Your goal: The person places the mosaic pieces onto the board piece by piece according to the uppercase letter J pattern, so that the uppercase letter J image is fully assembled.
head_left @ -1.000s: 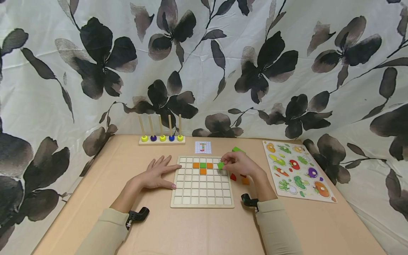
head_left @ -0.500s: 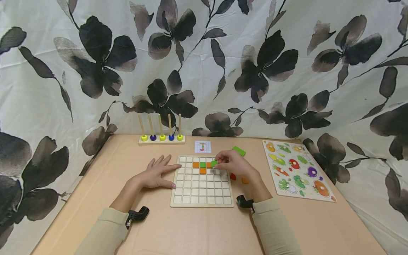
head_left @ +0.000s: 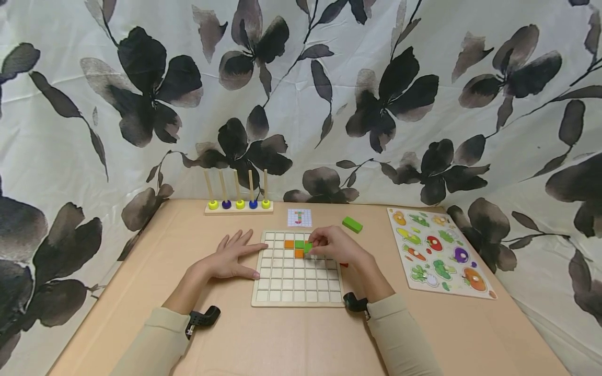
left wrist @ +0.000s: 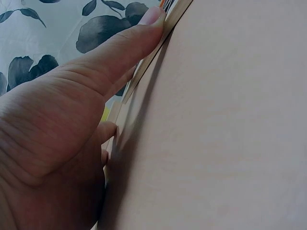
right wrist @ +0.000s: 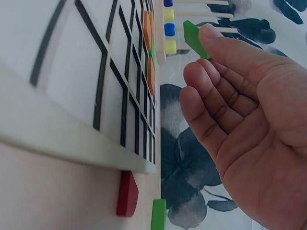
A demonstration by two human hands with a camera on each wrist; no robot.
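A pale grid board [head_left: 298, 292] lies in the middle of the table, with orange tiles [head_left: 289, 244] and a green tile [head_left: 299, 244] set in its upper cells. My right hand [head_left: 338, 245] is over the upper right part of the board. Between thumb and finger it pinches another green square tile [right wrist: 194, 38], which overlaps the rightmost orange one in the head view. My left hand [head_left: 228, 260] lies flat with fingers spread, index finger and thumb at the board's left edge. The left wrist view shows that thumb [left wrist: 151, 19] against the edge.
A small pattern card [head_left: 299, 218] lies behind the board. A peg stand [head_left: 239, 209] with coloured beads is at the back left. Right of the board are a green block [head_left: 352, 224] and a red piece [right wrist: 127, 194]. A vegetable picture board [head_left: 442, 253] lies farther right.
My right hand has carried the green tile leftward, from the board's right edge to near the set tiles. My left hand has stayed in place.
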